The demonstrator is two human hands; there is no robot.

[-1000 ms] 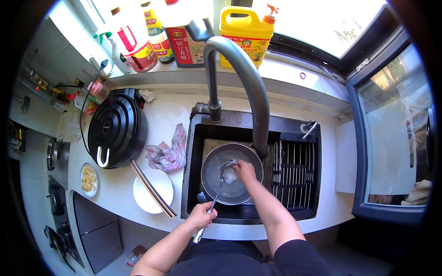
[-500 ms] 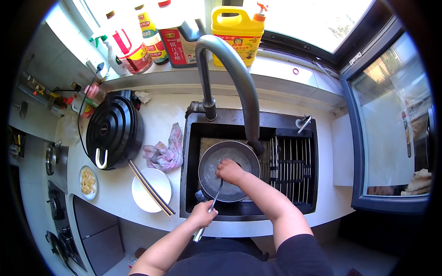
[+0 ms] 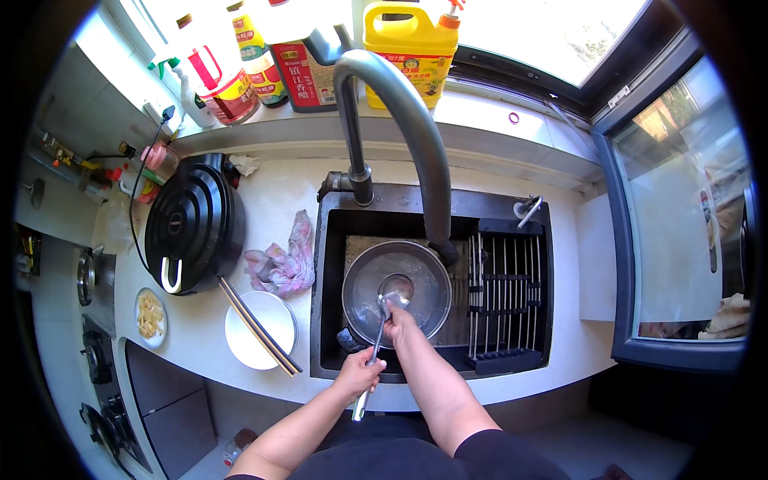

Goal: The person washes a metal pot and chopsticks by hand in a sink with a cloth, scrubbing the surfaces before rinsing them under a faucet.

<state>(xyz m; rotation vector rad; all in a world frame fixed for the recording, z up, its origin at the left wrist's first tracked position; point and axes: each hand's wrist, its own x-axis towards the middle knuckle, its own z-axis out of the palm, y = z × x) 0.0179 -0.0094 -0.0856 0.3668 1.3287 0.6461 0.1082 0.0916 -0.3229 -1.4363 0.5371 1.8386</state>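
Note:
My left hand [image 3: 358, 373] is closed round the handle of a metal ladle [image 3: 396, 286], whose round bowl is over a round metal basin [image 3: 350, 268] with water in it. The handle slants down past the basin's near rim. My right hand [image 3: 400, 322] is closed on a small whitish crumpled thing [image 3: 394, 301], pressed against the ladle's neck just below its bowl. Whether that is a cloth or a scrubber I cannot make out. The basin stands in the black sink [image 3: 326, 320].
The grey faucet [image 3: 428, 152] arches over the basin. A drying rack [image 3: 504, 288] covers the sink's right side. To the left lie a crumpled cloth [image 3: 284, 264], white plates [image 3: 254, 340] with chopsticks [image 3: 260, 328] across them, and a black electric pan [image 3: 196, 228]. An open window [image 3: 680, 208] stands right.
My right hand has drawn back toward me along the ladle, uncovering its bowl and the whitish thing. My left hand still holds the handle, slightly further right. The view has shifted a little.

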